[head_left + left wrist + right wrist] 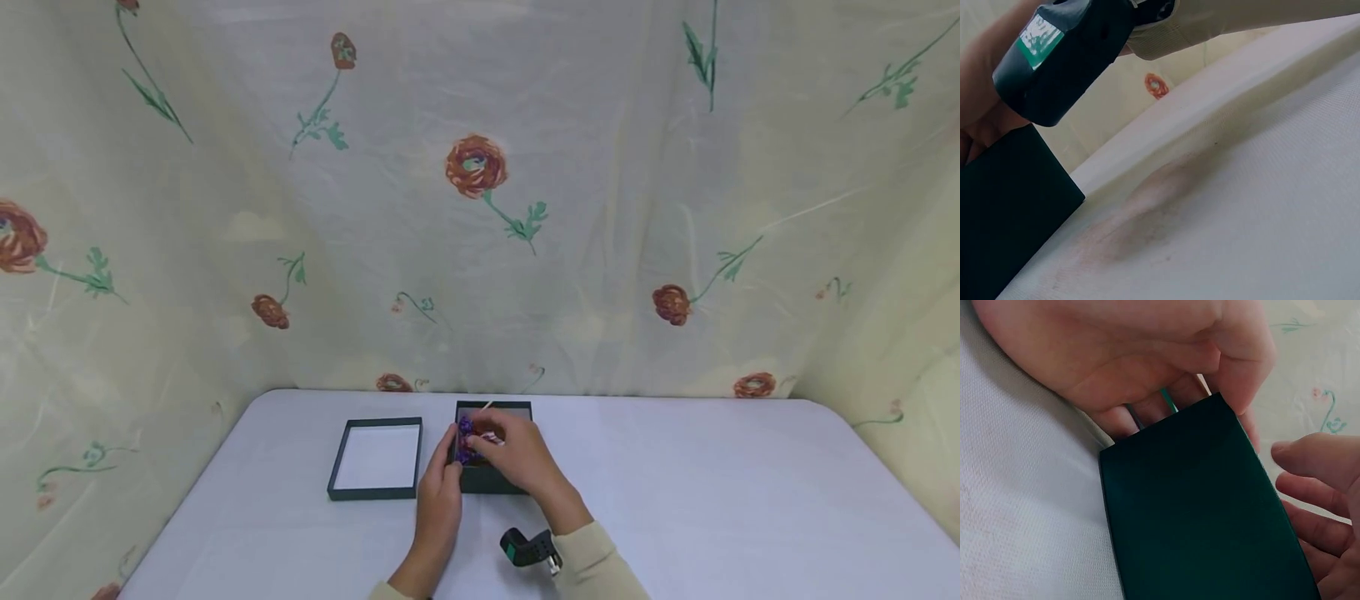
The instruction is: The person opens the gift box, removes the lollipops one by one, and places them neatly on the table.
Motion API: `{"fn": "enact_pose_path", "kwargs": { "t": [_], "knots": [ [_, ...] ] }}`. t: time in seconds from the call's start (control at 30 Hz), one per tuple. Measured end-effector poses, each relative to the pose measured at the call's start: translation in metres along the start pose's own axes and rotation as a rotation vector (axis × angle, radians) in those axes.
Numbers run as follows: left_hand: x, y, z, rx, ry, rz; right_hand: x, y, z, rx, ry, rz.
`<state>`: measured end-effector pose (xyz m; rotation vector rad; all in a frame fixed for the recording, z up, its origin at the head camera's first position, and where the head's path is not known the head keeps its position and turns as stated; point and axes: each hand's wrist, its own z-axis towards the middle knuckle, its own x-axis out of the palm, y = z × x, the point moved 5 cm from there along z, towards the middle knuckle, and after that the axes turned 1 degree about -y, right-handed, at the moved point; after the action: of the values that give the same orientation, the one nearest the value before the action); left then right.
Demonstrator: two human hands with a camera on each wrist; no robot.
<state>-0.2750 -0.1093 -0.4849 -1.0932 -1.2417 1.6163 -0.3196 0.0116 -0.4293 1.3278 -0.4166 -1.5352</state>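
Note:
A dark green box (491,481) stands uncovered on the table, with purple-wrapped candies (465,427) inside. My left hand (439,500) grips the box's left side; in the right wrist view its fingers wrap round the green wall. Over the box's opening, my right hand (521,450) has bent fingers and thumb among the candies. A thin white stick (487,407) pokes up just behind that hand, and a red-and-white wrapper shows by its fingertips. Whether the right fingers pinch a candy is hidden. The left wrist view shows the box (1010,212) with the right hand above it.
Left of the box lies a dark green-rimmed lid (375,494), its pale inside facing up. A black wrist camera (525,547) sits at the right wrist. The white-covered table (712,492) ends at a flowered curtain (585,250) behind and at both sides.

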Motion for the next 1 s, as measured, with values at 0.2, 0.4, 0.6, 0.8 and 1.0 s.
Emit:
{"fn": "enact_pose_path", "kwargs": {
  "t": [0.2,0.4,0.6,0.8,1.0],
  "knots": [
    [-0.0010,0.0004,0.0005,0.022,-0.015,0.013,0.0022,-0.0010,0.0004,-0.028,0.026,-0.089],
    [-0.0008,0.0016,0.0001,0.028,-0.018,0.005,0.0048,-0.0008,0.0016,-0.039,0.086,-0.125],
    [0.0000,0.0020,0.0002,0.026,-0.003,-0.005,0.0050,0.0007,0.0026,-0.061,0.122,-0.160],
    [0.0007,0.0032,0.0010,0.015,0.011,-0.003,0.0048,0.0029,0.0039,-0.063,0.156,-0.179],
    [0.0004,0.0024,-0.0003,0.023,0.016,-0.005,0.0067,0.0027,0.0071,-0.024,0.201,-0.181]
  ]
}}
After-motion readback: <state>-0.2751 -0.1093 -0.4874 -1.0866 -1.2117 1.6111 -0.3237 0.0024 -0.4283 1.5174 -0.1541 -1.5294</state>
